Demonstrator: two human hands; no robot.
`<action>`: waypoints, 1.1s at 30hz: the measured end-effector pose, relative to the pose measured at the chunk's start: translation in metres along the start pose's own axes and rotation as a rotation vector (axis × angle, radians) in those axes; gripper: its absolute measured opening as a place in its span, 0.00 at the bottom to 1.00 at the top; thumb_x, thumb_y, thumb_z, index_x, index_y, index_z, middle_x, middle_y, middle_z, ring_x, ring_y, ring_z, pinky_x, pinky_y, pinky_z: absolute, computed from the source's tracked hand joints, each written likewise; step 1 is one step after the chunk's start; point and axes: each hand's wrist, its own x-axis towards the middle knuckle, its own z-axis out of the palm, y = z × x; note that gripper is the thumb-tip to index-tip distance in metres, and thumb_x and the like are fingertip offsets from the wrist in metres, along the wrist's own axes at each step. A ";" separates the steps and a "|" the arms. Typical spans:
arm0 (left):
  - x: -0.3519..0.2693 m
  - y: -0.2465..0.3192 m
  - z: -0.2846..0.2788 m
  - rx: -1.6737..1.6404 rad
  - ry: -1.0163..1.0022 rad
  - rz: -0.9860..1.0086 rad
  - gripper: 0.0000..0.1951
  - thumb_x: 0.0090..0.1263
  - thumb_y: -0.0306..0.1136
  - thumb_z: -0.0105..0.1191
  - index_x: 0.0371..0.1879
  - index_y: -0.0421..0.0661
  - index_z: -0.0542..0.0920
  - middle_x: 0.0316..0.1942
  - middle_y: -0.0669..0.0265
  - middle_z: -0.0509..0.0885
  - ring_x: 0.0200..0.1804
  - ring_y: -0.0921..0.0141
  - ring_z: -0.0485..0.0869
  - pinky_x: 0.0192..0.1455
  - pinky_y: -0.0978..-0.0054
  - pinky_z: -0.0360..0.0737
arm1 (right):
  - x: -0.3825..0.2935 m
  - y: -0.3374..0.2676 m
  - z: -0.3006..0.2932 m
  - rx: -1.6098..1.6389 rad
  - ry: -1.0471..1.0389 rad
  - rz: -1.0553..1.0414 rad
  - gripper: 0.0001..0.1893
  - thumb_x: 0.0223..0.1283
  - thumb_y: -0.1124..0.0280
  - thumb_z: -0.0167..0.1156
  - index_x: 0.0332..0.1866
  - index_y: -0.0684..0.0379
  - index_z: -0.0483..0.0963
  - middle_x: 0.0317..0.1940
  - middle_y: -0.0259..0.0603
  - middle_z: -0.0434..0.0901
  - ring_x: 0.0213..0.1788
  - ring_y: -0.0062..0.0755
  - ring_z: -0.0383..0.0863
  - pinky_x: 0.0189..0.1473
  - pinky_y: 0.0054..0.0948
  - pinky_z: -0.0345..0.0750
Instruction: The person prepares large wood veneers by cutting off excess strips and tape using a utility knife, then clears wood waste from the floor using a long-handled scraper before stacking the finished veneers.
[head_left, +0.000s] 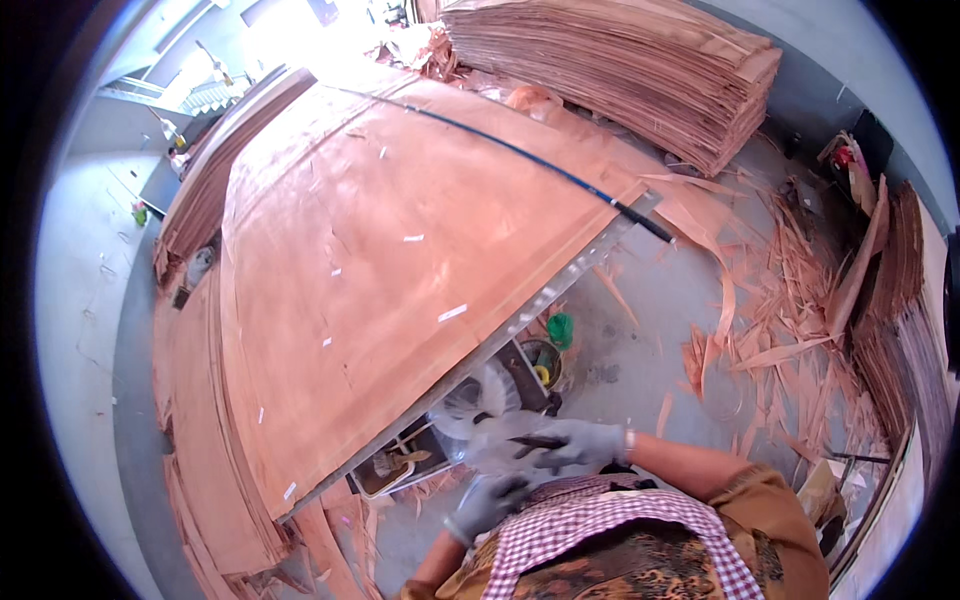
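Observation:
My right hand (585, 442), in a grey glove, reaches left before my waist and grips a blurred piece of clear plastic (491, 442). A narrow dark shape runs along its fingers; what it is cannot be made out. Lower and closer to my body, my gloved left hand (487, 508) has curled fingers beside the plastic; whether they hold it is hidden. Just beyond the hands, a large wood veneer sheet (367, 247) covers a table with a metal edge strip (555, 289). Small white tape pieces (452, 313) are scattered over the veneer.
A slim blue pole (525, 154) with a black grip lies across the veneer. Under the edge are a tray (375, 487) holding a brush (405, 457), and a green thing (559, 330). Veneer stacks (615, 75) stand around; torn strips (780, 330) litter the right floor.

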 end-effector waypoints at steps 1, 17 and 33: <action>0.029 0.021 0.011 0.018 -0.067 0.165 0.13 0.70 0.33 0.54 0.47 0.37 0.79 0.37 0.65 0.83 0.37 0.75 0.79 0.41 0.75 0.77 | -0.031 -0.010 -0.015 0.119 0.047 0.061 0.18 0.64 0.62 0.58 0.55 0.62 0.74 0.31 0.30 0.78 0.31 0.19 0.73 0.32 0.21 0.70; 0.299 0.220 0.135 -0.412 0.006 0.070 0.10 0.71 0.36 0.53 0.35 0.41 0.79 0.24 0.72 0.77 0.25 0.80 0.72 0.28 0.83 0.70 | -0.231 -0.050 -0.255 0.246 0.410 0.191 0.26 0.62 0.69 0.60 0.64 0.62 0.63 0.49 0.32 0.73 0.47 0.17 0.71 0.49 0.18 0.70; 0.571 0.368 0.119 -0.577 -0.085 -0.065 0.10 0.72 0.37 0.51 0.38 0.41 0.78 0.28 0.73 0.79 0.27 0.82 0.75 0.31 0.85 0.73 | -0.277 -0.085 -0.604 -0.499 0.448 0.153 0.11 0.56 0.77 0.63 0.44 0.62 0.76 0.44 0.43 0.78 0.42 0.26 0.78 0.48 0.25 0.75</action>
